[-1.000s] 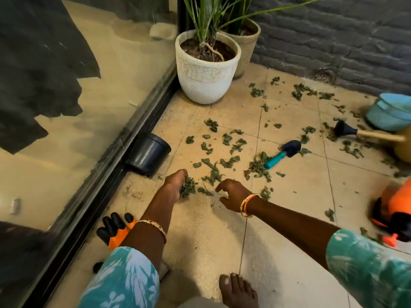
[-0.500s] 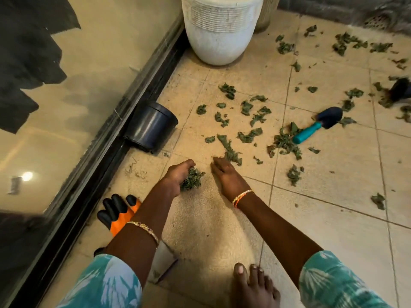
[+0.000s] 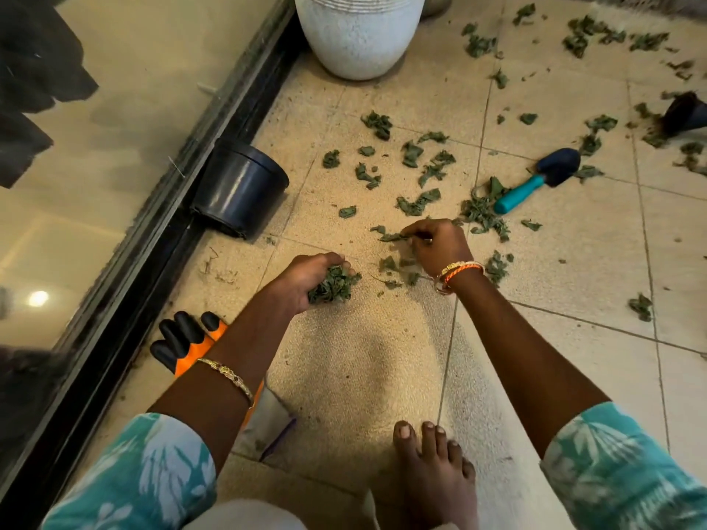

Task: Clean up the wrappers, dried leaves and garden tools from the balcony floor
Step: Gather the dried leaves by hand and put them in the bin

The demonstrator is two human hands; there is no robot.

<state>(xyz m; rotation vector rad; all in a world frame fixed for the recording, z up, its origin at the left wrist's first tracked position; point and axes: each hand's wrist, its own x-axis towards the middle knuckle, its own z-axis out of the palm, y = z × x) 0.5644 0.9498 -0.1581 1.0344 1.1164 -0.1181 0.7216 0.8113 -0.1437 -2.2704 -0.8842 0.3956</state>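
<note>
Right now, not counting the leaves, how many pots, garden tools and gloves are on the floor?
Pots: 2, the white pot and the tipped-over black pot.
Garden tools: 2, the teal-handled trowel and a dark tool cut off at the right edge.
Gloves: 1, the orange and black glove.
Total: 5

White planter [image 3: 357,44] cropped above

light: soft, warm, even | glare: lamp reflection on glass door [image 3: 114,154] | shadow: faint on floor [image 3: 363,369] | edges: bent, sleeves blurred
</note>
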